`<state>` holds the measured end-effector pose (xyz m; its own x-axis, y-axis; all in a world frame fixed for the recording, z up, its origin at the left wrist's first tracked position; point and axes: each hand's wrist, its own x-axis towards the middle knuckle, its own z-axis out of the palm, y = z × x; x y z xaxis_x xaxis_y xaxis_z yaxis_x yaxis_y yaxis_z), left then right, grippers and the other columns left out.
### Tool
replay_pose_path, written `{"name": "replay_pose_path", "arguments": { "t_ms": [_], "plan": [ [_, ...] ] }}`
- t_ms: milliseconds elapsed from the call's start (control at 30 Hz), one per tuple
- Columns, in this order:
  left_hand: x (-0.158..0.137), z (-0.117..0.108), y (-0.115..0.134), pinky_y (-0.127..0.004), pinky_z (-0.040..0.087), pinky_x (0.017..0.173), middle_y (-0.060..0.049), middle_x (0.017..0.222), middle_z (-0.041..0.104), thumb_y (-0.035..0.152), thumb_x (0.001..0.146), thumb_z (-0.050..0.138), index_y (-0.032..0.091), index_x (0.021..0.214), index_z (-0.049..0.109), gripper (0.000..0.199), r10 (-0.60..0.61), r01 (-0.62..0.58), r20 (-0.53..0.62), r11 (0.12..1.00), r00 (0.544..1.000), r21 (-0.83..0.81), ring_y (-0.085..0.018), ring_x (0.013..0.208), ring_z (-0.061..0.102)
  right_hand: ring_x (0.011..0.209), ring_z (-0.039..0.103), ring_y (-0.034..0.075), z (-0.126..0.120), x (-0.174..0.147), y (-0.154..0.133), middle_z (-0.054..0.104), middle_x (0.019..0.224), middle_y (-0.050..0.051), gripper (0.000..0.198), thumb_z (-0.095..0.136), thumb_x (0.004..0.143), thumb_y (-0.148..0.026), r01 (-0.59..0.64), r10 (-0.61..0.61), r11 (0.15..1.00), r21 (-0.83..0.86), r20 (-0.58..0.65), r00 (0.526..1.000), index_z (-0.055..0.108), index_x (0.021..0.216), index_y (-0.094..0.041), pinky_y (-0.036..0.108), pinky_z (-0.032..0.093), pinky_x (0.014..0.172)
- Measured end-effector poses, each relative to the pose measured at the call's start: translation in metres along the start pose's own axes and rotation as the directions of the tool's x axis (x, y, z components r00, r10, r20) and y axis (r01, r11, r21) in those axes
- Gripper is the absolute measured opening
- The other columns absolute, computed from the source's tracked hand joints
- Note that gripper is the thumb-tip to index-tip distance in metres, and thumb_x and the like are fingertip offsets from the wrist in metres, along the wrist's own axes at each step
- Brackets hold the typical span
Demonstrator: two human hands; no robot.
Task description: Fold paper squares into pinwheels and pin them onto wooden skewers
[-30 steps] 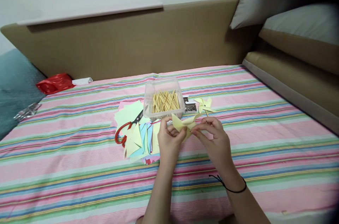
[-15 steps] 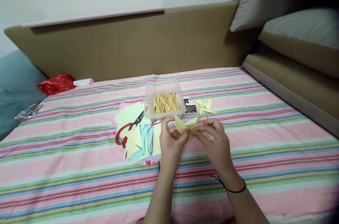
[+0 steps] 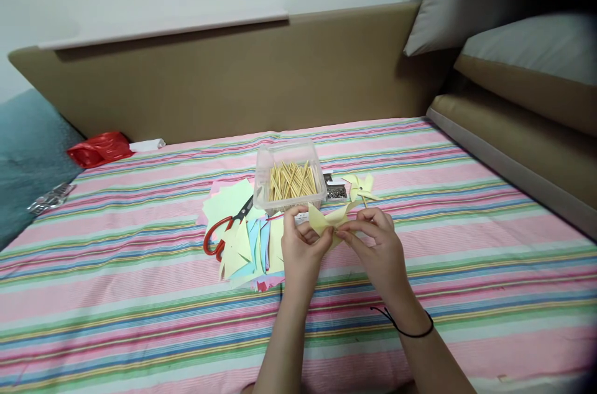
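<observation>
Near the middle of the striped cloth (image 3: 140,294), just this side of the tub, my two hands meet over one folded piece of pale yellow paper (image 3: 332,219). My left hand (image 3: 303,251) pinches it between thumb and fingers from the left; my right hand (image 3: 377,251) has thumb and forefinger brought together at its right, almost touching my left thumb. Whether something small sits between those right fingertips I cannot tell. Both hands are equally near the fold, which lies between them, its pointed flaps rising to left and right and its longer spread running across me. It looks thin, matte and crisp.

On my right wrist is a thin black cord (image 3: 415,335). Just beyond my left hand, to the left, lie loose sheets (image 3: 236,195) and cut pieces in green, blue and pink, with red-handled scissors (image 3: 243,210) resting on them. Farther off is the clear plastic tub (image 3: 262,173), with slim, smooth wooden sticks (image 3: 293,181) heaped crosswise. To its right sit small dark metallic bits (image 3: 336,192) and a yellow paper pinwheel (image 3: 360,186), curved blades around a dark centre. At far left, a glossy red bag (image 3: 100,149) slumps.
</observation>
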<state>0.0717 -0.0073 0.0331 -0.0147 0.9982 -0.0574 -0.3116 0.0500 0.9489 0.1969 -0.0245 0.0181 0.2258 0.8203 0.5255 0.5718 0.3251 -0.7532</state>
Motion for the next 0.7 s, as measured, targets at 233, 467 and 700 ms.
{"name": "replay_pose_path", "arguments": {
  "t_ms": [233, 467, 700],
  "plan": [
    [0.0009, -0.0021, -0.0027, -0.023, 0.052, 0.063, 0.001, 0.074, 0.072, 0.017, 0.065, 0.073, 0.024, 0.1, 0.038, 0.05, 0.004, -0.004, 0.01, 1.0, 1.0, 0.005, -0.015, 0.067, 0.069, 0.087, 0.051, 0.022, 0.0007, -0.0008, -0.0014, 0.05, 0.081, 0.003, 0.008, 0.068, 0.077, -0.028, -0.086, 0.086, 0.994, 0.064, -0.004, 0.996, 0.071, 0.072, -0.024, 0.037, 0.042, 0.08],
    [0.0008, -0.0015, -0.002, -0.024, 0.053, 0.063, 0.0, 0.074, 0.071, 0.018, 0.065, 0.073, 0.023, 0.101, 0.039, 0.05, 0.013, -0.013, -0.003, 1.0, 1.0, 0.018, -0.016, 0.068, 0.068, 0.087, 0.052, 0.022, 0.0009, 0.0002, -0.0042, 0.05, 0.081, 0.002, 0.008, 0.069, 0.075, -0.029, -0.138, 0.138, 0.986, 0.097, 0.005, 0.99, 0.071, 0.07, -0.023, 0.039, 0.042, 0.082],
    [0.0014, -0.0026, -0.0016, -0.025, 0.052, 0.063, 0.001, 0.072, 0.071, 0.017, 0.065, 0.073, 0.023, 0.1, 0.039, 0.049, 0.012, -0.012, 0.004, 1.0, 1.0, 0.009, -0.014, 0.064, 0.067, 0.092, 0.055, 0.023, 0.0022, 0.0003, -0.0039, 0.054, 0.087, 0.003, 0.011, 0.069, 0.074, -0.031, -0.225, 0.222, 0.953, 0.201, 0.038, 0.974, 0.064, 0.073, -0.022, 0.04, 0.045, 0.083]
  ]
}}
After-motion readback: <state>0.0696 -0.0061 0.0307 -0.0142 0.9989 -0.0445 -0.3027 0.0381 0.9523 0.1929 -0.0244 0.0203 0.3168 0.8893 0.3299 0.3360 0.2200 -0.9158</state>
